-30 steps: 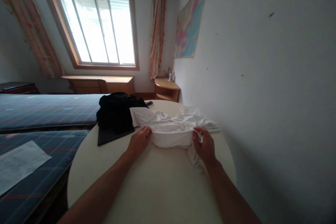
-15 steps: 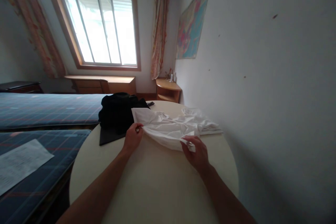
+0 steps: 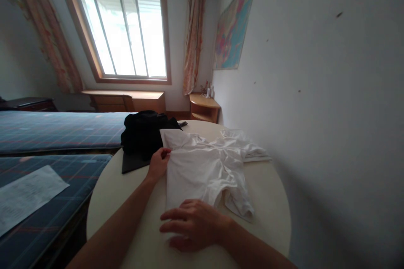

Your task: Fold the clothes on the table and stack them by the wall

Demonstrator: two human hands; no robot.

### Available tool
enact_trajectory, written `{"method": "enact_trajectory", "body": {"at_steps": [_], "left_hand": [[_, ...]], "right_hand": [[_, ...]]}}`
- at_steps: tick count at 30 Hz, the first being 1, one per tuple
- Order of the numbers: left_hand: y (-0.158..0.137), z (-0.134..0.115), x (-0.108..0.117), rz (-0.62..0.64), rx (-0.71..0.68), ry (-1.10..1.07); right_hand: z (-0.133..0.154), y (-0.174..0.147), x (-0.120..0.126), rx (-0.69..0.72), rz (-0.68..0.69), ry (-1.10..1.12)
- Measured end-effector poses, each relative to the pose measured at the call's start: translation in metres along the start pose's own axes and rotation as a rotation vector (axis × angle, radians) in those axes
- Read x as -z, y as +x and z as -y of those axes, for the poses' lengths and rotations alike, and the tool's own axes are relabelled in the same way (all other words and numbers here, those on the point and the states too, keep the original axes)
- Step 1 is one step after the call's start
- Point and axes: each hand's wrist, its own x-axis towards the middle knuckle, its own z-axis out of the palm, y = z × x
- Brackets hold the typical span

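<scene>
A white shirt point(image 3: 195, 168) lies spread and wrinkled on the round pale table point(image 3: 268, 218), its near part unfolded toward me. One sleeve points to the near right. At the shirt's left edge, my left hand point(image 3: 159, 164) pinches the cloth between thumb and fingers. My right hand point(image 3: 195, 223) is over the shirt's near edge, fingers spread and pointing left. Whether its underside touches the cloth is hidden. Beyond my left hand, a black cloth bundle point(image 3: 145, 130) rests on a flat dark item point(image 3: 134, 164), next to the shirt's far left corner.
To the left are two beds with plaid mattresses point(image 3: 63, 130), the nearer one carrying a printed paper sheet point(image 3: 31, 195). A white wall point(image 3: 331, 134) runs close along the table's right side. A desk point(image 3: 145, 96) and corner shelf point(image 3: 205, 101) stand under the window.
The near fold of the shirt has come down flat toward me. My right hand has let go of the cloth and moved nearer and left. My left hand keeps its place at the edge.
</scene>
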Motion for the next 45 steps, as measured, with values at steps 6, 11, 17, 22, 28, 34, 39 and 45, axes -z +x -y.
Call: {"method": "enact_trajectory", "body": {"at_steps": [6, 11, 17, 22, 28, 34, 39, 45], "left_hand": [[0.011, 0.011, 0.007, -0.069, -0.084, 0.093], [0.009, 0.005, 0.006, -0.040, -0.128, 0.167], [-0.015, -0.005, 0.003, 0.018, -0.053, 0.612], [-0.021, 0.008, 0.001, 0.169, -0.095, 0.724], [-0.002, 0.016, 0.007, 0.141, -0.120, 0.696], [0.007, 0.002, 0.017, 0.041, -0.203, 0.700], [-0.031, -0.043, -0.002, 0.241, -0.402, 0.507], [-0.085, -0.079, -0.029, 0.670, -0.674, 0.421]], "right_hand": [[-0.017, -0.014, 0.016, -0.111, 0.118, -0.005], [-0.019, -0.015, 0.013, -0.173, 0.168, 0.017], [-0.018, -0.008, 0.004, -0.233, 0.131, 0.027], [-0.020, -0.010, 0.012, -0.250, 0.137, 0.040], [-0.029, -0.027, 0.034, -0.356, 0.039, -0.056], [-0.054, -0.065, 0.060, -0.636, -0.098, 0.001], [-0.070, -0.088, 0.068, -0.811, -0.127, 0.101], [-0.080, -0.097, 0.067, -0.889, -0.132, 0.091]]}}
